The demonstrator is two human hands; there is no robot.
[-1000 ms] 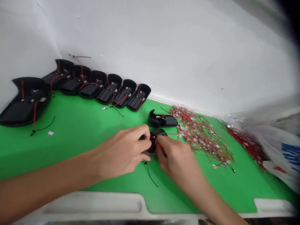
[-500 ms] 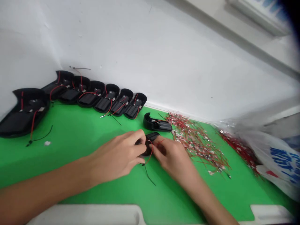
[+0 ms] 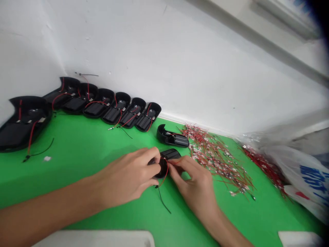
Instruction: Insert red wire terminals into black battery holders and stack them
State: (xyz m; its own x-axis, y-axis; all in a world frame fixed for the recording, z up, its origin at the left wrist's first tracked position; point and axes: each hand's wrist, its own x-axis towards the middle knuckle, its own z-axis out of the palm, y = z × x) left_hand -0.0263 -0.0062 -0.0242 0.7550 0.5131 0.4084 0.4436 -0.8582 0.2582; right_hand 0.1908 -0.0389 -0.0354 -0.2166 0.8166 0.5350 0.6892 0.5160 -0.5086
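Note:
A black plastic housing [image 3: 171, 154] with a ribbed section lies on the green surface between my hands. My left hand [image 3: 137, 171] is closed on its near left end, fingertips curled over the rim and partly hiding it. My right hand [image 3: 193, 176] pinches a thin red wire [image 3: 172, 162] between thumb and forefinger at the housing's right side. Another red wire [image 3: 167, 170] loops over the near edge, ending in a dark connector with a thin black lead [image 3: 163, 200]. Just behind stands a similar black housing [image 3: 177, 139], close to the wire pile.
Several black housings [image 3: 118, 108] with red wires line the white wall, and a larger-looking one [image 3: 25, 120] lies far left. A heap of red wires with metal tabs [image 3: 218, 156] spreads at right. Beyond it are a plastic bag [image 3: 303, 171] and a red wire bundle [image 3: 264, 168].
My right hand has drawn slightly back from the housing, uncovering more of its ribbed section. The left hand keeps its grip, shifted slightly down in view.

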